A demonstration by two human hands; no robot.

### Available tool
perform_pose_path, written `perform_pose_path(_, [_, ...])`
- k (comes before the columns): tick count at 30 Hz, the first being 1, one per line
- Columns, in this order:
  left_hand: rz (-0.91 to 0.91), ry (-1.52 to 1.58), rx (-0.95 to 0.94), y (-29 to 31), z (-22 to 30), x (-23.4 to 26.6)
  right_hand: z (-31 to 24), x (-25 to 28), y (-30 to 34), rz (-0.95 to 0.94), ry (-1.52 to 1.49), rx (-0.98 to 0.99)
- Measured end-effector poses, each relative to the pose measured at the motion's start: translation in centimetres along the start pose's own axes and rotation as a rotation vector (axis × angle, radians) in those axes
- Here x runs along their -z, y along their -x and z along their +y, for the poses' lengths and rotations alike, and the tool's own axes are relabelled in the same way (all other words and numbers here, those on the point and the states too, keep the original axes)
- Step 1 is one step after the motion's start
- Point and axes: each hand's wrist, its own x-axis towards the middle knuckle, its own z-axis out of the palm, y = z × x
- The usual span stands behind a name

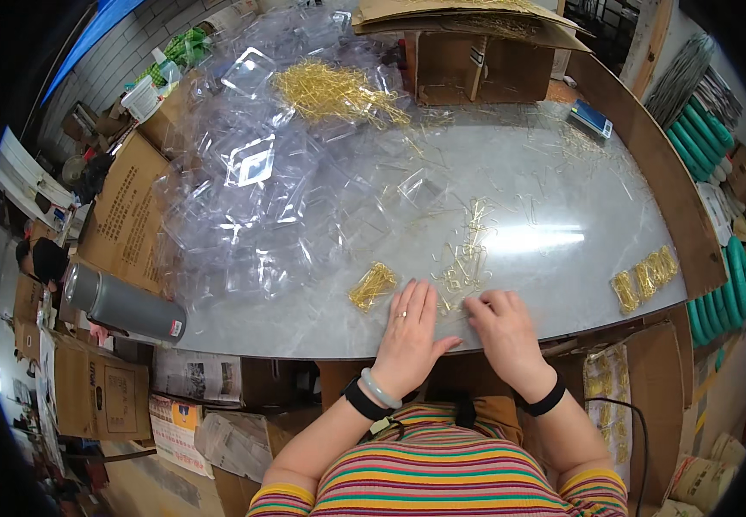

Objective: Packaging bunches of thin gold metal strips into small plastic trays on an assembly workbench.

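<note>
Cardboard walls (649, 172) are edging a grey bench (580, 284), where clear plastic boxes (304, 198) are piling up on the left beneath a gold wire heap (334, 90), and a grey flask (123, 302) is lying at the near left edge. Loose gold hooks (463, 263) are spreading in a thin tangle just beyond the hands, while a gold bundle (371, 287) is sitting just beside the left fingertips and a gold row (646, 280) is standing well apart near the right edge. The left hand (407, 332) is lying palm down, its grip flat and seemingly holding nothing, fingers together and thumb spreading away. The right hand (504, 332) is curling its fingers at the near end of the tangle; its fingertips are facing away, so I cannot tell whether that grip is pinching a hook. Judging by the thin wire, each piece is probably being light, stiff but bendable, smooth enough to be slipping, and prone to snagging; its straight shank is looking like the best place for pinching.
</note>
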Motion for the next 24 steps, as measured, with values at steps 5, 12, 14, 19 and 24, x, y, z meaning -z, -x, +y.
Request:
perform_pose_path(5, [-0.078, -0.054, -0.025, -0.9, -0.4, -0.2, 2.3, 2.9, -3.4, -0.19, 0.127, 0.277])
perform_pose_path(12, [-0.085, -0.173, -0.132, -0.7, -0.2, -0.1, 6.5, 2.0, -9.8, -0.361, 0.157, 0.44])
perform_pose_path(14, [-0.067, -0.129, -0.111, -0.5, -0.4, -0.1, 5.5, 1.7, -9.7, -0.399, 0.152, 0.348])
perform_pose_path(19, [-0.004, 0.005, -0.05, -0.4, -0.6, -0.5, 2.9, 0.3, -7.3, -0.354, -0.028, 0.258])
perform_pose_path(24, [0.042, 0.055, -0.026, -0.3, -0.9, -0.5, 4.2, 1.4, -8.8, -0.201, -0.166, -0.046])
